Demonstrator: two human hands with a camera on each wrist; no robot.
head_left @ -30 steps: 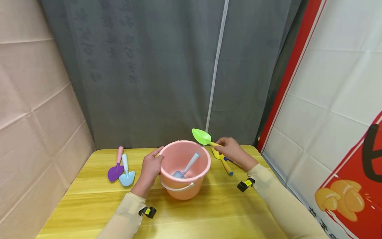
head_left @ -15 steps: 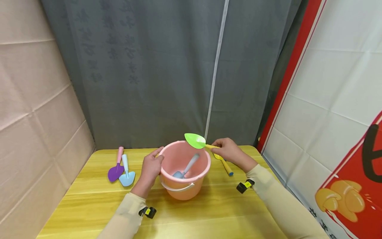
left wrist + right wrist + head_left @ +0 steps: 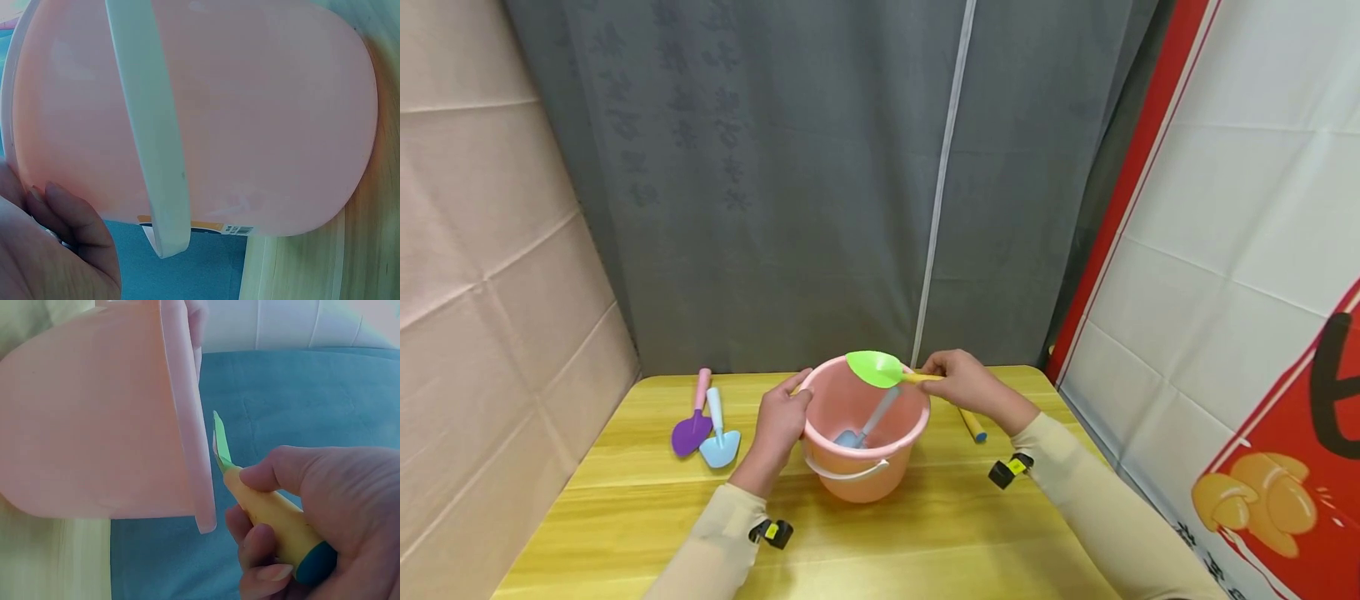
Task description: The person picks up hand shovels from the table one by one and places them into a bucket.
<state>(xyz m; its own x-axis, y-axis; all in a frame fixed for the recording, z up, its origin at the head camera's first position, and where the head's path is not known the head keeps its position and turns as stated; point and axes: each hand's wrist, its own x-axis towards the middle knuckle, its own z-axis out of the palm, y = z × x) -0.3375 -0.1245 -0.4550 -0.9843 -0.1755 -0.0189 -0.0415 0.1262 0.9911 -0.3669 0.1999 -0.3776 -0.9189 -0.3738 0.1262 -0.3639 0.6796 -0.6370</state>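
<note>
Pinching the green spade (image 3: 880, 372) by its handle, the right hand (image 3: 961, 383), nearer of the 2, holds it above the bucket (image 3: 838, 402), long axis crosswise, blade pointing left; the left hand (image 3: 780, 418) grips the bucket's left rim

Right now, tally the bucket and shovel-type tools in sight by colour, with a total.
Pink bucket: 1
Purple shovel: 1
Pale blue shovels: 2
Green shovel: 1
Yellow-handled tool, partly hidden: 1
Total in sight: 6
</note>
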